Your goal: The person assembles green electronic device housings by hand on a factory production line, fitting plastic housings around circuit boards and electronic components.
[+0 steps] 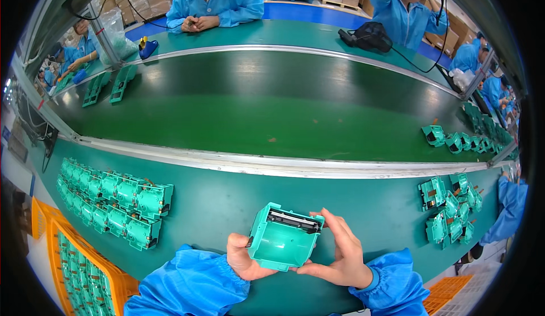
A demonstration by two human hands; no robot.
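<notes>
A teal plastic housing (284,242) with a black and silver strip along its far side is held up over the green table, its hollow side facing me. My left hand (245,259) grips its left edge, with the fingers mostly hidden behind it. At the right edge, my right hand (339,253) holds the same housing between thumb and fingertips. Rows of similar teal housings (149,199) stand on the table to the left. Another cluster of such housings (452,214) lies at the right.
Beyond a pale metal rail (238,163) runs a dark green conveyor belt (255,106), with more teal parts (434,135) at its right end. An orange crate (108,273) of teal parts stands lower left. Co-workers in blue (216,4) sit across the belt.
</notes>
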